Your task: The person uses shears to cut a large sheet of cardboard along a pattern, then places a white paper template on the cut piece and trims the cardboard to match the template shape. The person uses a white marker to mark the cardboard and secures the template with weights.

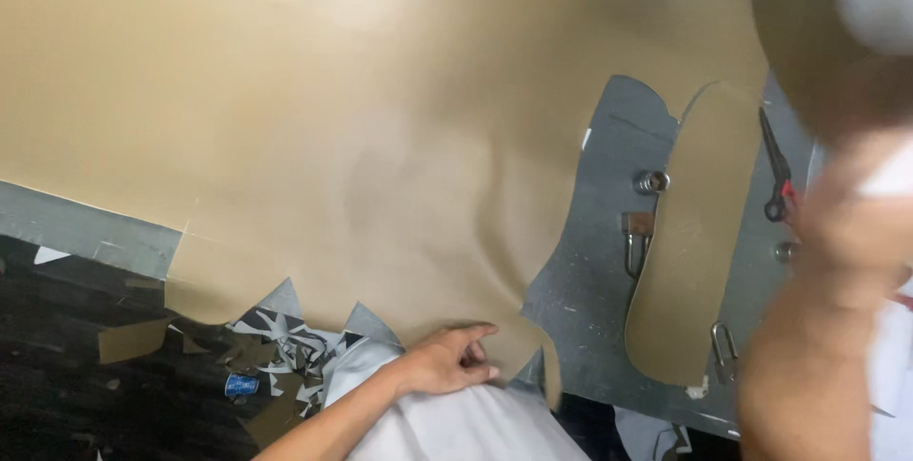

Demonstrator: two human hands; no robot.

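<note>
Head view, sheet: a large tan sheet of leather-like material [314,109] lies spread over the grey bench [590,318], covering most of it and reaching the near edge.
Head view, left hand: the person's left hand [455,358] rests on the sheet's ragged near edge, fingers loosely curled and partly open, pressing or pinching the material rather than clasping it.
Head view, right hand: the right forearm [818,328] rises at the right, heavily blurred; the hand itself runs out of the frame's top corner, so one cannot tell whether it is closed or what it holds (a tan blur up there may be more material).
Head view, cut piece: a long sole-shaped tan piece [689,233] lies apart on the bare bench, with a matching gap in the sheet beside it.
Progress: judging by that piece and the notched near edge, some cutting is done; most of the sheet is uncut.
Bench clutter: a red-handled tool [778,176], metal fittings [650,181] and a clip [725,339] lie around the cut piece.
Floor: offcuts and scraps [276,342] litter the dark floor [57,394] below the bench.
Hard to make out: motion blur softens the sheet's middle, and the small fittings are too unclear to identify.
</note>
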